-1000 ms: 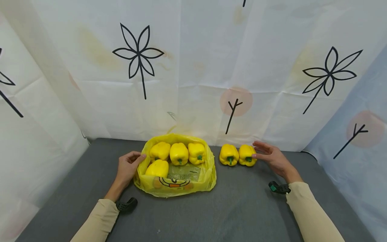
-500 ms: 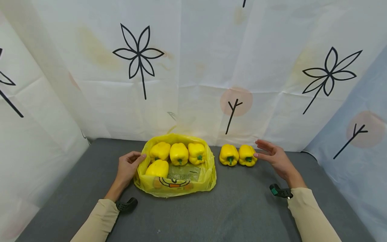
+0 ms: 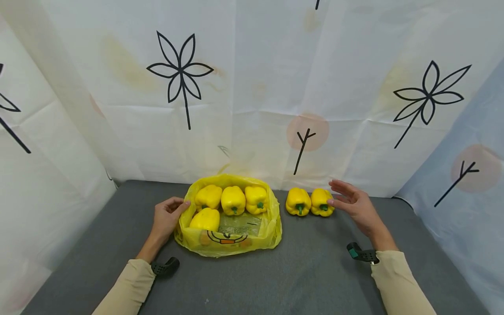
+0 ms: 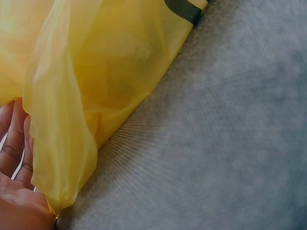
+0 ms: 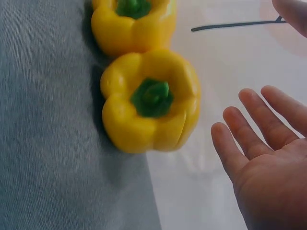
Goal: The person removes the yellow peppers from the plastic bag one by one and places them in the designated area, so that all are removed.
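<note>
Yellow translucent plastic bag (image 3: 228, 245): rests open-mouthed on the dark grey fabric-covered table (image 3: 307, 271). Contains four glossy yellow bell peppers (image 3: 233, 199) — three along the far wall, one at near left. Pinched at the left rim between thumb and fingers of the left hand (image 3: 167, 215). To the right: two green-stemmed yellow bell peppers (image 3: 298, 199), side by side, touching. Just beside the rightmost — right hand (image 3: 359, 211), fingers extended and parted, holding nothing.
</note>
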Action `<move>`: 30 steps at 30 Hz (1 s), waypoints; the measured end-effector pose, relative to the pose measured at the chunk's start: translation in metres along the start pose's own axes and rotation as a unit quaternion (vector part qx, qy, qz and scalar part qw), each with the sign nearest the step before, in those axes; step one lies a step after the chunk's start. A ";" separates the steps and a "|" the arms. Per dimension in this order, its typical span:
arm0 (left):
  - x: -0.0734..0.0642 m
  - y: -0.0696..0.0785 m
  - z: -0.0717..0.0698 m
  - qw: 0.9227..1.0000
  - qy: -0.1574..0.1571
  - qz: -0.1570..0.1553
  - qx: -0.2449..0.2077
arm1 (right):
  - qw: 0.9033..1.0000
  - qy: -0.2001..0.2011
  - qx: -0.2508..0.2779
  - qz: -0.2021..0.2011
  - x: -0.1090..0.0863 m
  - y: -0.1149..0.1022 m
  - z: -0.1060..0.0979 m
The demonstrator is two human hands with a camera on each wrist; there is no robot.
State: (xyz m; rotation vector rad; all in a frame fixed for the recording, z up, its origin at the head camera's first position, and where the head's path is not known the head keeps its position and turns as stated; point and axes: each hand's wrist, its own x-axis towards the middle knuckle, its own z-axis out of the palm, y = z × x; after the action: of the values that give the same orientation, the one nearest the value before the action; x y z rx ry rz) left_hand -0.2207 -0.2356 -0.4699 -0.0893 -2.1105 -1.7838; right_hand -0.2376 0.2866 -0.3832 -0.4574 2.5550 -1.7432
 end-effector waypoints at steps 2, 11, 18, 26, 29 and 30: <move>0.000 0.000 0.000 1.000 0.000 0.001 -0.002 | 1.000 0.003 0.005 -0.009 -0.001 -0.003 0.004; 0.000 0.001 0.000 1.000 0.001 0.000 -0.009 | 1.000 0.002 0.021 -0.018 -0.002 -0.016 0.022; -0.002 0.010 0.001 1.000 -0.005 -0.005 -0.003 | 0.999 -0.003 0.026 -0.022 0.001 -0.024 0.036; -0.008 0.033 0.002 1.000 -0.011 0.003 -0.001 | 0.999 -0.020 0.039 -0.030 0.004 -0.038 0.054; -0.008 0.036 0.002 1.000 -0.011 0.000 0.004 | 0.997 -0.030 0.049 -0.042 0.006 -0.042 0.062; -0.009 0.035 0.002 1.000 -0.012 0.000 0.006 | 0.997 -0.033 0.051 -0.047 0.006 -0.043 0.064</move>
State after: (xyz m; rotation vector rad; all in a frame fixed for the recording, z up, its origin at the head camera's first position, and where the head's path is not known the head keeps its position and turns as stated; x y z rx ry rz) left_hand -0.2033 -0.2251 -0.4401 -0.1079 -2.1364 -1.7784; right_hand -0.2224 0.2120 -0.3670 -0.6284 2.4232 -1.8447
